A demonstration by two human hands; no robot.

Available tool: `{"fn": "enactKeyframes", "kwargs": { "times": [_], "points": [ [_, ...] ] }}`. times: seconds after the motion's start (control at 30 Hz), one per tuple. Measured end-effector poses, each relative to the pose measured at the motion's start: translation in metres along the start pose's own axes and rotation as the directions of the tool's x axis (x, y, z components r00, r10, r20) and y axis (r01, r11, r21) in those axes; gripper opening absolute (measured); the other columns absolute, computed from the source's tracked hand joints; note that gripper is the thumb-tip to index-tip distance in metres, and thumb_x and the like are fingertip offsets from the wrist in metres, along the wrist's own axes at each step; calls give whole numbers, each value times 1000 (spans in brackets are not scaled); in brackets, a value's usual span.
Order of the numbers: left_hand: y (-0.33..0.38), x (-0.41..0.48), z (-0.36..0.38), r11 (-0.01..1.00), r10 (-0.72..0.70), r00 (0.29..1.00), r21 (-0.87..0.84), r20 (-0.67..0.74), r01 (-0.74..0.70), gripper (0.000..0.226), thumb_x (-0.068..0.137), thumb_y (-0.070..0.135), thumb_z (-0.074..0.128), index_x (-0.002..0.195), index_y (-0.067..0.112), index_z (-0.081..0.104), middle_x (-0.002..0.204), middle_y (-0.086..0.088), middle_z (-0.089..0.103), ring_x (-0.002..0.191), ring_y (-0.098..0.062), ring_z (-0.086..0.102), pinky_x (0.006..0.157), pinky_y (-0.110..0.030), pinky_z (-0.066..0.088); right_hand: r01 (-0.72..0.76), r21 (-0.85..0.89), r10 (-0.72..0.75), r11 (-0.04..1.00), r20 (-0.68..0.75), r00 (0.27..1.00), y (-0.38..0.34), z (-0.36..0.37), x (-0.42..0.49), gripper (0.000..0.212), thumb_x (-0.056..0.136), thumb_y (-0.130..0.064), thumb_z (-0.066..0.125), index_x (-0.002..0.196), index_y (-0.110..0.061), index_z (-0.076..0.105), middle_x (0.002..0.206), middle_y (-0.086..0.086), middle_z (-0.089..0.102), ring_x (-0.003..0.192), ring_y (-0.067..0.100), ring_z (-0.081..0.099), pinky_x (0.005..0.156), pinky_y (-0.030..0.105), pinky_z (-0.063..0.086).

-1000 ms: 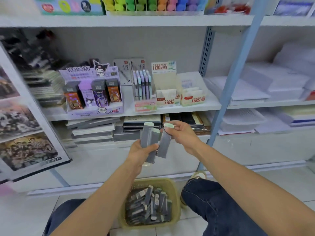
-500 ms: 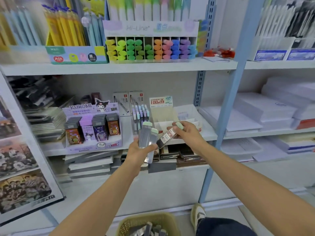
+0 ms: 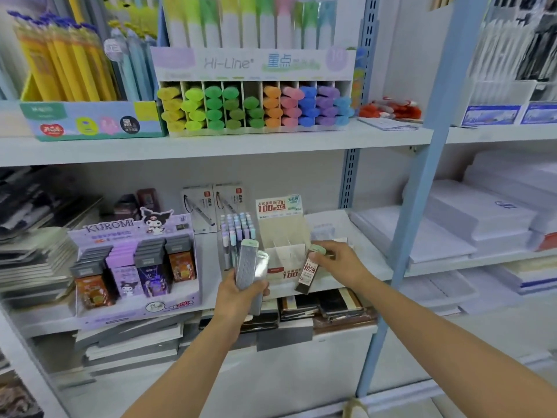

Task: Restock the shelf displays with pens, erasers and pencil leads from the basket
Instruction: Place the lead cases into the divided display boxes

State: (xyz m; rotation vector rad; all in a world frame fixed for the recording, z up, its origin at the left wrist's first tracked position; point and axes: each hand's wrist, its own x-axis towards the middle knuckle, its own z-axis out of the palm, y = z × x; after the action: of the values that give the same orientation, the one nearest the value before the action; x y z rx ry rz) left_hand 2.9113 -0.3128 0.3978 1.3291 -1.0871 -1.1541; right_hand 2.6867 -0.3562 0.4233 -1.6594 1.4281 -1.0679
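Both hands are up at the middle shelf, and the landmark is the beige lead display box [image 3: 284,233] with the red "100" card standing behind it. The left hand [image 3: 238,292] has its fingers curled round a bundle of lead cases [image 3: 250,263], grey with pale green caps. It holds them upright just left of the display box, and they cover the lower part of the pen rack [image 3: 238,232] there. The right hand [image 3: 337,263] pinches a single lead case [image 3: 308,273] by its capped end. That case hangs tilted, label out, across the display box's front right corner, outside its dividers. The right hand itself hides most of a second white carton just right of the display box.

Further left of the display box stands the purple Kuromi display [image 3: 135,260], with its packs in stepped rows. Above the display box, one shelf up, sits the Hi-Line highlighter stand [image 3: 256,104], its coloured caps facing out. Below it lie stacked dark notebooks [image 3: 322,306]. Well to the right, past the blue upright post [image 3: 422,176], are piles of white paper [image 3: 452,227].
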Motion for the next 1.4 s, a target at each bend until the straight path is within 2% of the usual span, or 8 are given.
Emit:
{"fn": "enactKeyframes", "kwargs": {
  "times": [0.13, 0.3, 0.47, 0.57, 0.83, 1.07, 1.27, 1.4],
  "points": [
    [1, 11, -4, 999, -13, 1000, -36, -29, 12, 52, 81, 13, 76, 126, 14, 50, 110, -13, 67, 102, -31, 65, 85, -44, 55, 26, 18, -26, 999, -7, 1000, 0, 7, 1, 23, 93, -14, 62, 114, -7, 67, 123, 8, 62, 110, 23, 61, 101, 38, 48],
    [3, 15, -3, 996, -7, 1000, -93, -27, 4, 48, 83, 15, 75, 125, 15, 53, 110, -12, 68, 90, -24, 70, 71, -30, 53, -25, 100, 23, 995, 26, 999, -5, -8, 4, 21, 93, -17, 62, 110, -7, 69, 110, 8, 70, 105, 23, 65, 94, 35, 53],
    [13, 15, 7, 993, 23, 999, -113, 43, -18, 39, 84, 15, 73, 118, 18, 54, 95, -4, 72, 69, -6, 71, 57, -21, 53, 50, 266, 7, 963, -210, 978, -31, -44, 22, 12, 93, -15, 61, 99, -16, 71, 96, 8, 71, 86, 19, 64, 73, 25, 56],
    [21, 20, 14, 990, 29, 996, -144, 83, -17, 43, 85, 17, 72, 124, 17, 55, 101, -6, 73, 92, -23, 71, 78, -37, 57, 135, 214, -60, 967, -323, 944, -41, -58, 41, 16, 93, -10, 60, 106, -8, 69, 97, 12, 70, 83, 18, 63, 65, 21, 55],
    [28, 34, 19, 985, 40, 989, -170, 141, -16, 38, 85, 15, 71, 120, 11, 57, 88, -5, 76, 73, -20, 72, 64, -30, 54, 100, -199, -147, 975, -235, 961, -23, -37, 71, 14, 93, -9, 61, 103, -7, 69, 98, 8, 68, 90, 21, 63, 84, 40, 55],
    [26, 40, 13, 987, 30, 983, -159, 181, -1, 33, 85, 11, 71, 116, 10, 59, 85, -7, 76, 69, -18, 72, 61, -26, 56, 49, -291, -108, 955, -189, 976, -12, -26, 84, 19, 93, -3, 57, 110, -12, 57, 98, 14, 67, 88, 28, 64, 83, 46, 55],
    [29, 36, 10, 986, 27, 978, -167, 205, 8, 28, 85, 10, 71, 111, 12, 61, 84, -7, 76, 67, -18, 71, 59, -25, 56, 69, -363, -157, 929, -219, 963, -7, -21, 81, 23, 91, -2, 60, 112, -10, 66, 111, 7, 64, 92, 16, 60, 86, 27, 50],
    [33, 31, 14, 991, 41, 973, -134, 227, -10, 29, 86, 13, 70, 113, 12, 60, 86, -7, 76, 71, -18, 72, 63, -29, 58, 154, -196, -202, 968, -253, 946, -30, -17, 64, 13, 92, -18, 62, 105, -17, 66, 100, 0, 64, 80, 11, 58, 71, 18, 46]
  ]
}}
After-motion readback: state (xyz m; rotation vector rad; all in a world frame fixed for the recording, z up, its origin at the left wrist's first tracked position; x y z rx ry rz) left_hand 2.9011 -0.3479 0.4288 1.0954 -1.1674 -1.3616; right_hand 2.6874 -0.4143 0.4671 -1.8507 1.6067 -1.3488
